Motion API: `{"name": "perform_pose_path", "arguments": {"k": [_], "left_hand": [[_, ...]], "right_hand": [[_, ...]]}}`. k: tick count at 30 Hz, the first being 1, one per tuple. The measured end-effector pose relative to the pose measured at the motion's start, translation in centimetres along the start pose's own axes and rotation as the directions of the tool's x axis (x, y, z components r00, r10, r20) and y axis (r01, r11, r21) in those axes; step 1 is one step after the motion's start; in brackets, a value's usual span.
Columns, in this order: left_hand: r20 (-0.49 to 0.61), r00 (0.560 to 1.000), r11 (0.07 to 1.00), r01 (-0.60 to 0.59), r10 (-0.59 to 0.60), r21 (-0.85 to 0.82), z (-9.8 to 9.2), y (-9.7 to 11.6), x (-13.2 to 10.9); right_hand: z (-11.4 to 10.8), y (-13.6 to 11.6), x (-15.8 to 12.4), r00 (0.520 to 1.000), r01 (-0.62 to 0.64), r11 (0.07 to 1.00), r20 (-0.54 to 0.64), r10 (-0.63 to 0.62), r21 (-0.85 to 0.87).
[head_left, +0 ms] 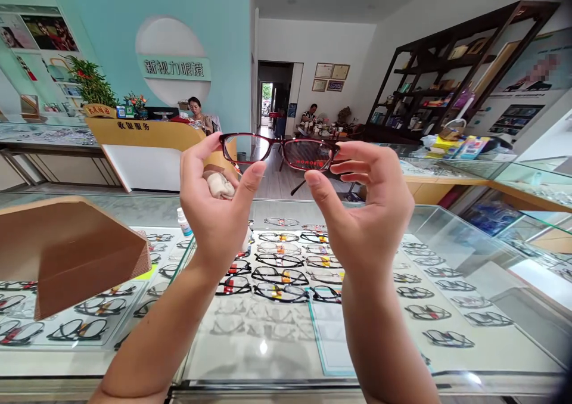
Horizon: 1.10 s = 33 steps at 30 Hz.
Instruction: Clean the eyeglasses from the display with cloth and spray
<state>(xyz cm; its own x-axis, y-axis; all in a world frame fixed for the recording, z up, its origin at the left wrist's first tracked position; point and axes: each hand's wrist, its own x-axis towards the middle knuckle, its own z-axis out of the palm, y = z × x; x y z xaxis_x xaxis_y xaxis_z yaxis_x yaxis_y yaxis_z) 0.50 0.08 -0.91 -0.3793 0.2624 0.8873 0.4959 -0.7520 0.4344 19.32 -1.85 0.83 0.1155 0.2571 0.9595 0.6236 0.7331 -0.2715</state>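
Observation:
A pair of dark red-rimmed eyeglasses [277,148] is held up level in front of me, above the glass counter. My left hand [218,195] pinches its left end between thumb and fingers. A crumpled whitish cloth [220,186] also sits in that palm. On the other side, my right hand [366,195] grips the right end, thumb below the lens. Red lettering shows on the right lens. One temple arm [298,187] points down beside the right thumb.
Below lies a glass display counter [250,362] with rows of eyeglasses [279,274] inside. A brown box [84,243] stands at left, near a small white bottle [183,222]. Two people sit farther back, one behind a yellow-and-white cashier desk [147,154]. Dark shelves [424,76] stand at right.

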Motion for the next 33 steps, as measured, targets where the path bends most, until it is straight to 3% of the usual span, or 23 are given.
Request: {"name": "perform_pose_path", "arguments": {"k": [16, 33], "left_hand": [[0.013, 1.000, 0.998, -0.015, 0.014, 0.059, -0.30, 0.33, 0.37], [0.043, 0.999, 0.995, -0.035, 0.031, 0.094, -0.22, 0.30, 0.21]], "right_hand": [[0.17, -0.64, -0.33, 0.996, -0.065, 0.997, -0.051, 0.067, 0.046], [-0.12, -0.57, -0.13, 0.998, -0.024, 1.000, -0.067, 0.023, -0.008]]}}
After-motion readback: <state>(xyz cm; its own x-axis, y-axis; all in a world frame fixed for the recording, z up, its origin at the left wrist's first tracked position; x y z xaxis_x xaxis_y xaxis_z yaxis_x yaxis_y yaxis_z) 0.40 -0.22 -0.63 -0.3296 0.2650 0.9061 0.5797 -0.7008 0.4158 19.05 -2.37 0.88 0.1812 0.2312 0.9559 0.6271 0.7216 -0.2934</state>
